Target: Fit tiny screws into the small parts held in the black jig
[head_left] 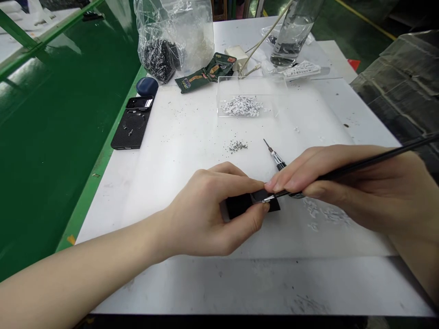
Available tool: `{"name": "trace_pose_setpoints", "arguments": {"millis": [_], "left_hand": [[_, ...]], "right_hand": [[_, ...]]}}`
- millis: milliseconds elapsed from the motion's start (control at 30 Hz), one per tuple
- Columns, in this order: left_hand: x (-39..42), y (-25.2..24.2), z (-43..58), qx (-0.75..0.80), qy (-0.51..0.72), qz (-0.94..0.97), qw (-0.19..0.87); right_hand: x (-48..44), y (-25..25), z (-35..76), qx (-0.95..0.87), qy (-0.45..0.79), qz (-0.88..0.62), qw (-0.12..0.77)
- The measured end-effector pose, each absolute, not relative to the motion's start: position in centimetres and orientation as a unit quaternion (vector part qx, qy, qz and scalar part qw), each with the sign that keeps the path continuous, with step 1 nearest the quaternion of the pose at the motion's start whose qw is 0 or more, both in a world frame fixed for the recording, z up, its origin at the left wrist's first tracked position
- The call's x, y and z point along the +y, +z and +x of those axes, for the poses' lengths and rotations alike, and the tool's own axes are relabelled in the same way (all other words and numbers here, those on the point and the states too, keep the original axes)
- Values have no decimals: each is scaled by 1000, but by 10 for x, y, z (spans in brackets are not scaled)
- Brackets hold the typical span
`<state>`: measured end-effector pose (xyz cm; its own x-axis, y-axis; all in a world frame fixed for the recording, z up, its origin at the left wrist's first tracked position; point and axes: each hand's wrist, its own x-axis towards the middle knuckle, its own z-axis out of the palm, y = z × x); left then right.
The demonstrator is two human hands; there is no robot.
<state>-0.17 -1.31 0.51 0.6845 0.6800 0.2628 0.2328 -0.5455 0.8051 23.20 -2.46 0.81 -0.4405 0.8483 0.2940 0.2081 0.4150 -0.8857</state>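
My left hand pinches a small dark piece between thumb and index finger, over a flat black block on the white sheet. In my right hand is a slim black pen-like tool with a bright pointed tip, which meets the small piece; I cannot tell its exact kind. My right fingertips come close to my left index fingertip. Partly under my right hand lies a precision screwdriver, its thin shaft pointing away. Beyond my hands is a scatter of tiny dark parts.
A clear plastic tray holds a heap of small white pieces. More white bits lie by my right hand. A black phone, plastic bags, green packets and a clear container stand around the table.
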Motion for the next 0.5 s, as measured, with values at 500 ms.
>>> {"name": "trace_pose_setpoints", "arguments": {"millis": [500], "left_hand": [[-12,5,-2,259,290,837,386]], "right_hand": [[-24,10,234,-762,396,-353,372]]}}
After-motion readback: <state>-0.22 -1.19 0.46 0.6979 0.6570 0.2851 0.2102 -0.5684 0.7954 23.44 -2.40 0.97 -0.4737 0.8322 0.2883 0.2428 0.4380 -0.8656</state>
